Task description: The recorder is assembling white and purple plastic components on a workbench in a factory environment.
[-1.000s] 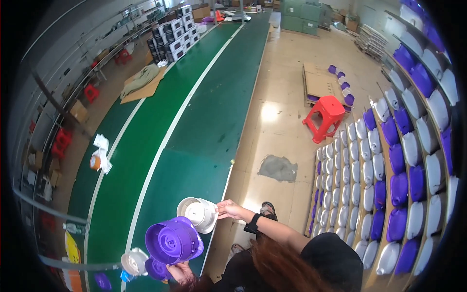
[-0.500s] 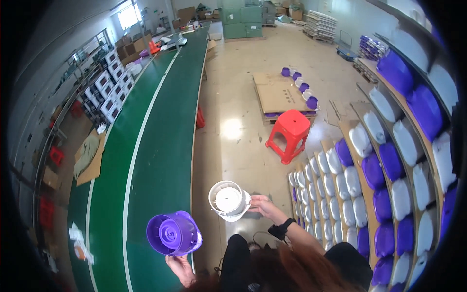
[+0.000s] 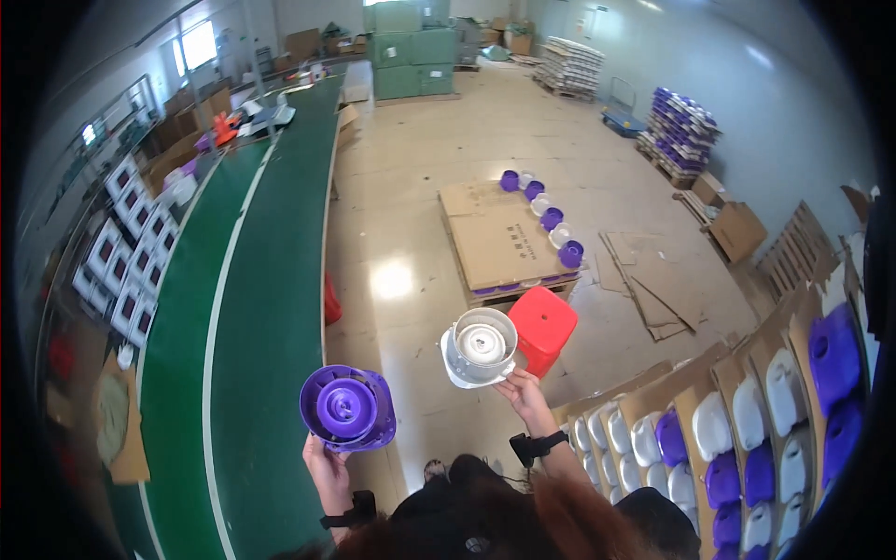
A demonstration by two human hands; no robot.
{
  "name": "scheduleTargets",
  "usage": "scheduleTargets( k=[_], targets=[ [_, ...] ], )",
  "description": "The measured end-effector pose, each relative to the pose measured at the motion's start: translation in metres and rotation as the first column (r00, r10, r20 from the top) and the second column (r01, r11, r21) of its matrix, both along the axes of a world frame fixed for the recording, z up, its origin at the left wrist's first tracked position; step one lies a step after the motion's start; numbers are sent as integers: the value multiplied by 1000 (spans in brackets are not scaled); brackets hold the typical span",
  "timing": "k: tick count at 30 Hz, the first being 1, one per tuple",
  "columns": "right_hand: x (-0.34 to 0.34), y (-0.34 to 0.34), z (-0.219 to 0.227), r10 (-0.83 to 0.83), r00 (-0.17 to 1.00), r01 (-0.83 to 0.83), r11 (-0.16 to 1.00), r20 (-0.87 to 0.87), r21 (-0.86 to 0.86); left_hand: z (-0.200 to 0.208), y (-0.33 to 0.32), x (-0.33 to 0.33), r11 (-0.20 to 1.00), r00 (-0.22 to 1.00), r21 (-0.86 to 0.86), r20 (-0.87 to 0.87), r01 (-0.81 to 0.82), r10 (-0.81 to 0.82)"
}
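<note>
My left hand [image 3: 327, 469] is closed on the near rim of a purple round plastic housing [image 3: 347, 407], a drum with a ringed hub inside and a flat flange on one side. It is held above the right edge of the green conveyor belt. My right hand [image 3: 526, 396] grips a white housing [image 3: 483, 347] of the same shape by its lower right edge. That one is up over the floor, its open side facing me, and it overlaps the red stool [image 3: 545, 322] in the picture. The fingertips beneath both housings are partly hidden.
Ahead, a cardboard-covered pallet [image 3: 495, 233] carries a row of purple and white housings [image 3: 552, 218] along its right side. Racked purple and white parts [image 3: 723, 478] stand at the lower right. The long green conveyor [image 3: 257, 308] runs along my left. Flattened cardboard [image 3: 658, 280] lies beyond the stool.
The view has shifted forward toward the pallet and stool. My right hand has raised the white housing and turned its flange leftward. The purple housing, still in my left hand, now faces up toward me more.
</note>
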State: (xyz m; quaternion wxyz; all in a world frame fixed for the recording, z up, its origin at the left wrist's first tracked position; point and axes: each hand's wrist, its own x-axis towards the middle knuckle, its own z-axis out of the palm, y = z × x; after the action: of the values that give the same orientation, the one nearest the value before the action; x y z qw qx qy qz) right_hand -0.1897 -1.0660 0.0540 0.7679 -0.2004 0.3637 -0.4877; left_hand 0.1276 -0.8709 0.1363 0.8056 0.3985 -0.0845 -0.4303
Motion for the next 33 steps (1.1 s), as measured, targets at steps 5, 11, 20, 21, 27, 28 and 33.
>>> scheduleTargets(
  k=[5, 11, 20, 21, 27, 28, 33],
  targets=[
    [-2, -100, -5, -256, 965, 258, 966, -64, 23, -4, -172, 38, 992, 992, 0, 4, 126, -126],
    [16, -232, -12, -375, 920, 380, 925, -115, 24, -31, -377, 60, 964, 969, 97, -25, 246, -245],
    [83, -469, -33, -415, 910, 415, 909, -11, 37, -34, -655, 127, 935, 945, 141, -76, 325, -317],
    [92, -493, -36, -429, 903, 429, 903, -11, 38, -36, -686, 139, 925, 937, 151, -42, 349, -346],
    [140, -623, -59, -560, 828, 559, 827, 2, 67, -70, -878, 188, 825, 846, 241, 32, 511, -533],
    [148, -641, -68, -578, 816, 574, 810, -4, 118, -79, -913, 194, 800, 819, 249, 43, 546, -572],
    [187, -746, -87, -764, 645, 744, 621, -23, 245, -108, -1081, 192, 602, 645, 355, -4, 715, -764]
  ],
)
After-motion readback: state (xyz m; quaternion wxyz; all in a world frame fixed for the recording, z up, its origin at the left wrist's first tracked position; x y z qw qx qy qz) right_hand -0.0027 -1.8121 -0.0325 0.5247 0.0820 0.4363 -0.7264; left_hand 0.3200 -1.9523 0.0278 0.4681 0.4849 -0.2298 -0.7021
